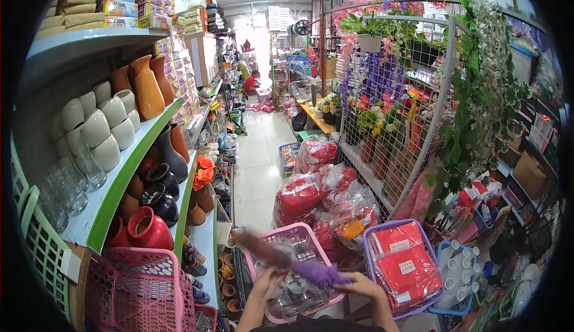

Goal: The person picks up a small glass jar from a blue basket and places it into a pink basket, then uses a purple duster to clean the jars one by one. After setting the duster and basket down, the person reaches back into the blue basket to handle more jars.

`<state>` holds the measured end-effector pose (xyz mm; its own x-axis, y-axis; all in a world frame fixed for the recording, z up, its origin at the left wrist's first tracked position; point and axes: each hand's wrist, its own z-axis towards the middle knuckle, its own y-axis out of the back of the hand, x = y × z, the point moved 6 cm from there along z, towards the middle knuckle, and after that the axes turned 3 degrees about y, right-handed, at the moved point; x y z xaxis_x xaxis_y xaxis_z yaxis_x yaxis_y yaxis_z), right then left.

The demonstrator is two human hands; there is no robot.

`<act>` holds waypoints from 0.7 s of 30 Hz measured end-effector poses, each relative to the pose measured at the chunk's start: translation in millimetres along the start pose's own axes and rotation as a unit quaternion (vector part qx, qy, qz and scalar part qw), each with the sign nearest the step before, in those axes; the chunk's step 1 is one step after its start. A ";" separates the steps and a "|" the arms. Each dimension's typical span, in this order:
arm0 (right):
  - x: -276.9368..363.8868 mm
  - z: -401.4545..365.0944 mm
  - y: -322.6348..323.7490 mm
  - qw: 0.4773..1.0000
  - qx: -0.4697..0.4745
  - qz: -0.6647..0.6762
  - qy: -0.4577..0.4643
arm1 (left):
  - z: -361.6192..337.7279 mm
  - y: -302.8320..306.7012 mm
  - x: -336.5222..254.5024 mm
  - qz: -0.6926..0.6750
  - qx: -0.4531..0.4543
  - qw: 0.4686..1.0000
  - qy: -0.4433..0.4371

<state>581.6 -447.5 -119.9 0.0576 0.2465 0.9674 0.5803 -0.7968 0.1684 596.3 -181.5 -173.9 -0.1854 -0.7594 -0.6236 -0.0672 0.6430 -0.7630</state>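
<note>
My right hand (362, 285) is closed round the purple end of a duster (263, 249), whose long brown part is smeared by motion. The duster reaches left and up across a pink plastic basket (324, 249). Inside the basket lie several clear glass pieces (294, 299). My left hand (268, 283) is at the basket's left side, below the brown part, with fingers bent near the glass. What those fingers hold is partly hidden and hard to make out.
A purple basket (366, 243) of red packets stands right, beside a blue basket (447, 311) of white cups. Plastic-wrapped red bundles (298, 197) lie ahead. Left shelves (113, 200) carry vases and glasses, above another pink basket (134, 293). A tiled aisle (254, 179) runs ahead past a wire rack (394, 122).
</note>
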 end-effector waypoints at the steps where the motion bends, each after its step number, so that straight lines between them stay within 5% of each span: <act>1: 3.6 -9.2 0.2 1.000 -0.002 0.000 -0.001 | 3.1 15.1 1.1 0.007 -0.040 0.999 -0.016; 4: -7.2 -27.3 10.4 0.996 -0.077 0.022 -0.034 | -3.5 1.7 -5.6 0.016 -0.022 1.000 -0.014; 6: -14.1 -27.4 21.2 0.985 -0.165 -0.039 0.040 | -4.0 -6.6 -9.3 -0.007 -0.013 1.000 -0.011; 15: -13.3 -63.8 35.9 0.984 -0.174 0.031 -0.006 | -4.1 -8.3 -7.3 0.016 0.005 1.000 -0.004; 17: -30.6 -59.0 17.4 0.998 0.016 -0.022 0.052 | -3.3 -9.5 -3.6 0.017 0.002 1.000 -0.016; 21: -9.4 -63.4 21.2 0.996 -0.085 0.002 0.020 | -12.3 -23.7 -1.5 0.032 -0.007 0.999 -0.022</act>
<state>541.8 -501.7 -113.4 0.0249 0.2228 0.9745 0.4335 -0.8808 0.1903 586.1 -194.3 -152.8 -0.1456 -0.7199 -0.6787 -0.0704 0.6918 -0.7187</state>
